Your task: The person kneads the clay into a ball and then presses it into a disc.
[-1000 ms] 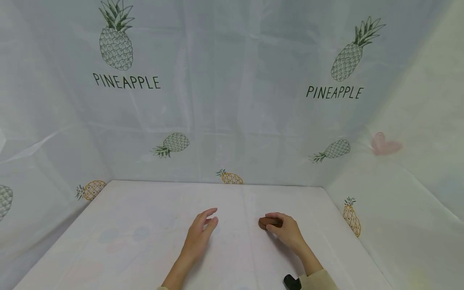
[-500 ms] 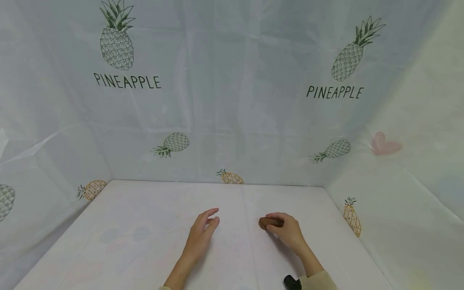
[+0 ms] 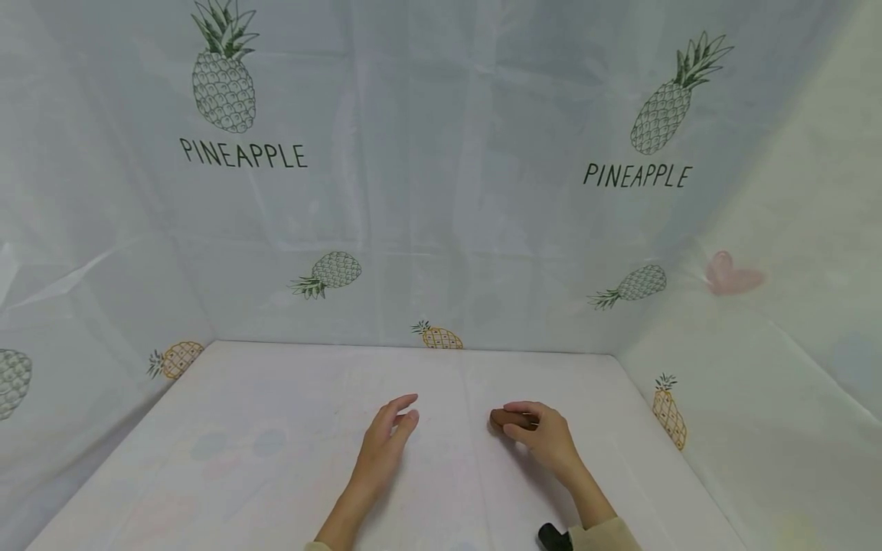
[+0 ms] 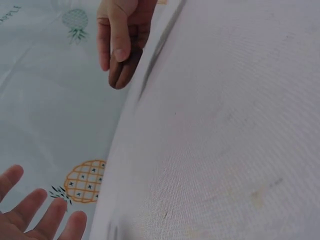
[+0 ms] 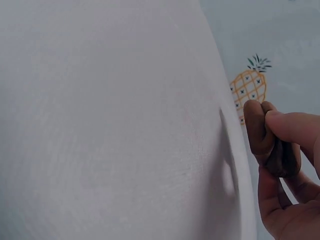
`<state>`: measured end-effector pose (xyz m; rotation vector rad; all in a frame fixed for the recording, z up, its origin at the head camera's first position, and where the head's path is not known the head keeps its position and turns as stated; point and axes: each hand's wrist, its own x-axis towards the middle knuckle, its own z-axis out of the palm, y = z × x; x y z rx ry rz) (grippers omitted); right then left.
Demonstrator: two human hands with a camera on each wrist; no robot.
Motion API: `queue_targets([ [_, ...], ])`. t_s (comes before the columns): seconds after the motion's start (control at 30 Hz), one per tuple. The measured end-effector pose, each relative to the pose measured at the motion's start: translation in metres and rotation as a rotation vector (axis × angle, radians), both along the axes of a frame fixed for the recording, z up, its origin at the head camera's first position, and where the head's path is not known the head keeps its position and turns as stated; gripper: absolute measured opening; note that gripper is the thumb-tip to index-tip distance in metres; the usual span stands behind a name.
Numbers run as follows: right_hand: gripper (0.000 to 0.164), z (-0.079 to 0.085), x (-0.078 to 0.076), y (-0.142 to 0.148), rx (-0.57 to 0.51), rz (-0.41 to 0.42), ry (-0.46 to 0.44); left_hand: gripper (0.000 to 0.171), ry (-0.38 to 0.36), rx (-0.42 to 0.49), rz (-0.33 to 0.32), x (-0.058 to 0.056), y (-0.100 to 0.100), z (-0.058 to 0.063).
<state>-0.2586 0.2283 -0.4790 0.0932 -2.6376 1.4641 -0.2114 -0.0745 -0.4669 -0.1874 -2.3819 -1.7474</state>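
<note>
My right hand [image 3: 547,440] pinches a small brown object [image 3: 506,418] between thumb and fingers, slightly above the white table. In the right wrist view the brown object [image 5: 256,127] has two rounded, smooth halves lying against each other, with a darker part behind; its exact kind is unclear. From the left wrist view its rounded end [image 4: 119,77] points downward, a seam running between the halves. My left hand [image 3: 386,440] hovers over the table to the left, fingers relaxed and slightly bent, holding nothing. Its fingertips [image 4: 51,215] are spread in the left wrist view.
A white cloth covers the table [image 3: 289,428]. Pale curtains [image 3: 441,191] printed with pineapples stand behind and at both sides. A black device [image 3: 553,536] sits by the right sleeve [image 3: 605,534].
The brown object has risen and tilted a little in my right hand, which has shifted only slightly. My left hand has stayed almost still.
</note>
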Motion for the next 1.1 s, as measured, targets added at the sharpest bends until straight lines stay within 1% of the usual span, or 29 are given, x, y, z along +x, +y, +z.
queue_targets([
  [0.23, 0.033, 0.004, 0.003, -0.007, -0.037, 0.017, -0.002, 0.040, -0.057, 0.062, 0.025, -0.003, 0.003, 0.000],
  [0.5, 0.034, 0.009, 0.008, -0.016, -0.055, 0.040, 0.017, 0.048, -0.110, 0.165, 0.007, -0.003, 0.003, -0.001],
  [0.77, 0.034, 0.015, 0.012, -0.024, -0.101, 0.072, 0.005, 0.046, -0.119, 0.229, 0.008, -0.003, 0.008, 0.003],
  [0.93, 0.034, 0.017, 0.016, -0.031, -0.139, 0.103, 0.005, 0.046, -0.123, 0.241, 0.020, -0.003, 0.011, 0.006],
  [1.1, 0.034, 0.020, 0.018, -0.039, -0.147, 0.120, 0.001, 0.045, -0.124, 0.241, 0.029, -0.004, 0.011, 0.007],
])
